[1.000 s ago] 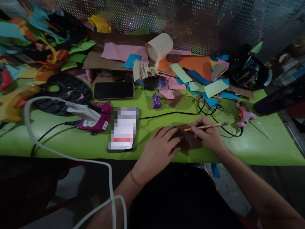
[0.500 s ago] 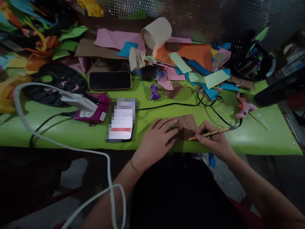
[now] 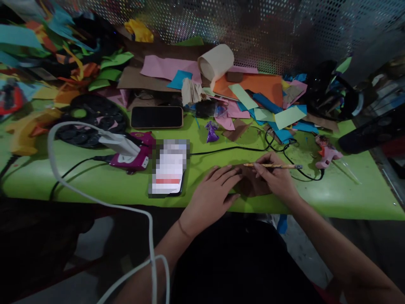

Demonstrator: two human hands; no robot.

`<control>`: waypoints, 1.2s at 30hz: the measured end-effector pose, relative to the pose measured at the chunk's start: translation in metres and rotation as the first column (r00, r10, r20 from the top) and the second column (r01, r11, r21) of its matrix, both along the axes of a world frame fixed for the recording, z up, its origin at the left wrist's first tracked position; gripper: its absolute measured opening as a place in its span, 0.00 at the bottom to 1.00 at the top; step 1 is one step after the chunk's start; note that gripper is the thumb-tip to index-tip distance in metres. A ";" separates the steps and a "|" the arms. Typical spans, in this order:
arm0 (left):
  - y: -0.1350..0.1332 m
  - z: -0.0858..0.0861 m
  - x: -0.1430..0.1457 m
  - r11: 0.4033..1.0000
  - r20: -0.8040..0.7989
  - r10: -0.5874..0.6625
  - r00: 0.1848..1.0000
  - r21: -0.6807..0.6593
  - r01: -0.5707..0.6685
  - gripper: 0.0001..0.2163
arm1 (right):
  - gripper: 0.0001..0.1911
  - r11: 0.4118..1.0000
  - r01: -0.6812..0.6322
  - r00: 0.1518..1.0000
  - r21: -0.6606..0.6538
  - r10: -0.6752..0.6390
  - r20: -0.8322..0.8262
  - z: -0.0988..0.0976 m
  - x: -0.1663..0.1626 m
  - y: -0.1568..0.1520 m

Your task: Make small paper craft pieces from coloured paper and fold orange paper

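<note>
Pencil (image 3: pixel 281 166) held in the right hand (image 3: pixel 274 173), above the far part of a small brown sheet (image 3: pixel 257 188) laid on the green worktop (image 3: pixel 316 200). Its long axis is set left to right, almost parallel to the worktop's near edge. The sharpened tip is pointed left, toward the left hand (image 3: pixel 217 188); the dark blunt end is pointed right and carried past the knuckles. Whether the sheet is touched by the tip cannot be told.

Right grip closed around the pencil, the shaft being pinched by thumb and fingers near the tip. Left grip open: palm down, fingers spread, the sheet's left side covered by fingertips.

To the left of the left hand, a lit phone (image 3: pixel 169 166), its screen pixelated, is placed with its long axis running near to far, slightly slanted. Beyond it, a dark-screened phone (image 3: pixel 157 117) is laid crosswise. To the right of the right hand, a pink glue gun (image 3: pixel 329 158) is seen, connected to a black cable (image 3: pixel 228 149). Paper scraps (image 3: pixel 247 95) are strewn along the far side.
</note>
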State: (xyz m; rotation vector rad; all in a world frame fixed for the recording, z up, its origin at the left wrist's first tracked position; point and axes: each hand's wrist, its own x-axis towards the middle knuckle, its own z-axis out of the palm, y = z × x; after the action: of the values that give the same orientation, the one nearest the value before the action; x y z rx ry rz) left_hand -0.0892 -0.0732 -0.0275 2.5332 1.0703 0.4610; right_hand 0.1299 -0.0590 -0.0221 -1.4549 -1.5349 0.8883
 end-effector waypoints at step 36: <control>0.003 -0.002 -0.005 1.000 -0.022 -0.017 1.000 0.011 0.017 0.15 | 0.13 0.997 -0.022 0.997 -0.069 0.017 -0.072 0.012 -0.004 -0.011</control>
State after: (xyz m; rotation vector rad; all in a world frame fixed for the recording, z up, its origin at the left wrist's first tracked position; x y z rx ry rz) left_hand -0.0940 -0.0697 -0.0291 2.5606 1.0557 0.4368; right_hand 0.1255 -0.0697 -0.0099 -1.4443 -1.4810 1.0043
